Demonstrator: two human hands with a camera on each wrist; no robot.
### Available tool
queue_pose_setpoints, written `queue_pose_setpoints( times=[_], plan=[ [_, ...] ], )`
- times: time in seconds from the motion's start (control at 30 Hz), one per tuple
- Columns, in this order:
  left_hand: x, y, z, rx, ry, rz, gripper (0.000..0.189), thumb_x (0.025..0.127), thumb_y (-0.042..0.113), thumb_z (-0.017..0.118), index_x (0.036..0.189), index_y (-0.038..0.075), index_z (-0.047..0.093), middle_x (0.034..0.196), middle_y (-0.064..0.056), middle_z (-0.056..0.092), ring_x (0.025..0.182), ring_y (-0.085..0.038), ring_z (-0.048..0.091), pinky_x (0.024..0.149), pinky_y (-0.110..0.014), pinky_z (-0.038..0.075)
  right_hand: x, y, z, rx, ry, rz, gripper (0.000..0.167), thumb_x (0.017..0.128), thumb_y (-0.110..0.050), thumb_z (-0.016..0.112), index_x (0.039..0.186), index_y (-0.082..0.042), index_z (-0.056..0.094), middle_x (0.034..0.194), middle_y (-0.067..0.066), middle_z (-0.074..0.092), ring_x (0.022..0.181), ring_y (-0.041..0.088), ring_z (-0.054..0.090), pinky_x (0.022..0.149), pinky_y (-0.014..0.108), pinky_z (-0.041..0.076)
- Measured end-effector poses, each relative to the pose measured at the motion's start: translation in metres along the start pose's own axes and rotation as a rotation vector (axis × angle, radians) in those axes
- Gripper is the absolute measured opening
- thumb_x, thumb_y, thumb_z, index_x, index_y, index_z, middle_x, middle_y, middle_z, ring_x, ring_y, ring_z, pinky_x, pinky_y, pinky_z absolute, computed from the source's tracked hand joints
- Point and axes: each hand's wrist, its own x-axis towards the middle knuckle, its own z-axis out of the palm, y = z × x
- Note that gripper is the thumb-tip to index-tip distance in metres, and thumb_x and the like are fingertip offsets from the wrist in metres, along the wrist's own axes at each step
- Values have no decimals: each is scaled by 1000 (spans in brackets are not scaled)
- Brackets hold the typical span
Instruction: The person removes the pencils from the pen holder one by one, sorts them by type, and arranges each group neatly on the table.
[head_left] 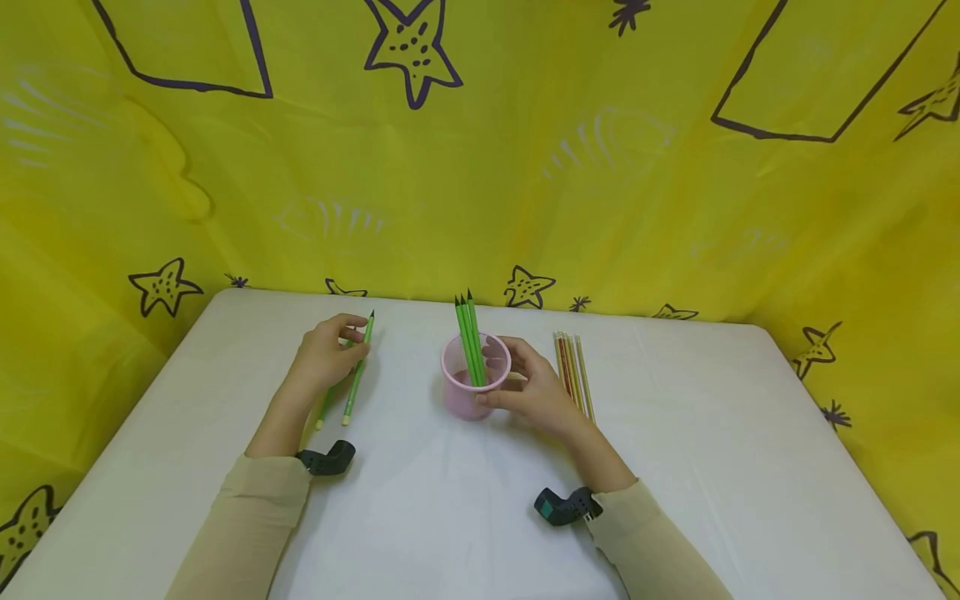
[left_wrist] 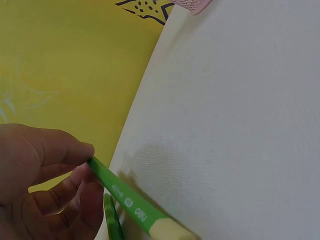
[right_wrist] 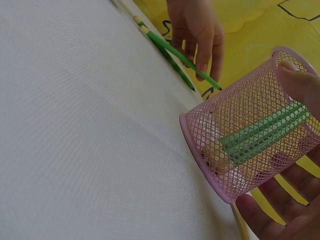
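My left hand [head_left: 324, 357] pinches a green pencil [head_left: 356, 385] between thumb and fingers. Its dark tip points away, and the pale eraser end slants back toward me. Close beside it, a second green pencil [head_left: 326, 408] lies on the table, partly hidden by that hand. At the middle, my right hand [head_left: 538, 393] grips a pink mesh pencil cup [head_left: 465, 407], thumb at the front of the rim and fingers round the far side. Several green pencils [head_left: 471, 346] stand in the cup with their points up. Through the mesh [right_wrist: 245, 107] their lower ends show in the right wrist view.
Several gold and reddish pencils [head_left: 573, 375] lie in a row just right of my right hand, partly covered by it. A white cloth covers the table [head_left: 420, 517]. Behind the far edge hangs a yellow curtain [head_left: 450, 208] with starfish drawings.
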Motion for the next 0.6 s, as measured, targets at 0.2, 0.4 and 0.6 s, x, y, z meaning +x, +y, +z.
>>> queue_pose_setpoints(
  times=[0.2,0.4,0.6],
  plan=[
    [-1,-2,-2,62,0,8,43,96,15,60,137,4,54,120,-20,66,108,-38,61,88,-46,52,0,0,-1,1,-2,5,80,73,-7,88,142,-18,48,140,6,57,127,31,55,103,47,51],
    [-3,-3,-5,80,-4,7,44,94,11,60,137,4,53,120,-20,65,103,-35,63,78,-36,54,0,1,-1,8,0,6,80,73,-7,88,142,-18,48,140,7,57,126,32,55,103,47,51],
    [-4,-2,-6,66,-14,11,43,95,10,59,137,4,54,122,-21,64,101,-34,63,74,-32,54,1,1,-1,12,-2,11,82,72,-7,88,143,-16,47,140,7,56,126,32,55,103,47,51]
  ],
)
